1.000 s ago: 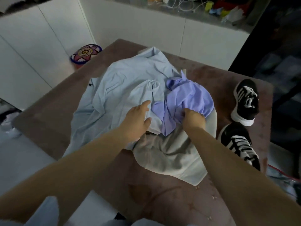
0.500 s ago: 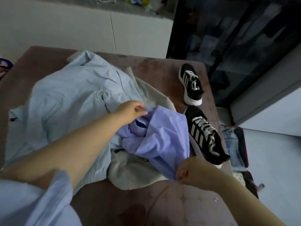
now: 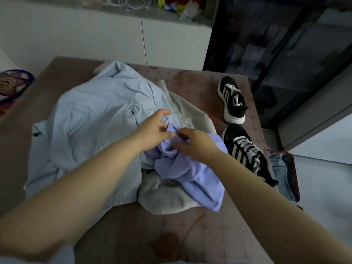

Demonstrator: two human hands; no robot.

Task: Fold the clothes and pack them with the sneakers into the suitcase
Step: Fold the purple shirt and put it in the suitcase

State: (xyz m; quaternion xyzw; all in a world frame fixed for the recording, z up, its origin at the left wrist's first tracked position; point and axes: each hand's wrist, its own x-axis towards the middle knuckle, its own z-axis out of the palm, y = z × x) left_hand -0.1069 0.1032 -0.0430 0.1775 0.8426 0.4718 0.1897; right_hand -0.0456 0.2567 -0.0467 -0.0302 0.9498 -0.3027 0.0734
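Observation:
A crumpled lilac shirt (image 3: 192,174) lies on top of a grey garment (image 3: 167,197) on the brown table (image 3: 133,235). A large pale blue shirt (image 3: 91,119) spreads to the left. My left hand (image 3: 154,128) pinches the lilac shirt's upper edge. My right hand (image 3: 192,143) grips the same fabric just beside it, fingers curled into the cloth. Two black sneakers with white stripes sit at the table's right edge, one farther (image 3: 232,100), one nearer (image 3: 247,153). An open suitcase (image 3: 291,174) with a red rim lies on the floor to the right, with denim inside.
White cabinets (image 3: 114,39) run along the back under a cluttered counter. A dark glass cabinet (image 3: 276,44) stands at the right. A colourful round object (image 3: 11,86) lies at the far left beside the table. A dark stain (image 3: 167,244) marks the table's near side.
My right hand has moved from the lilac shirt's lower corner up to meet my left hand at the shirt's top edge. The view has swung slightly left.

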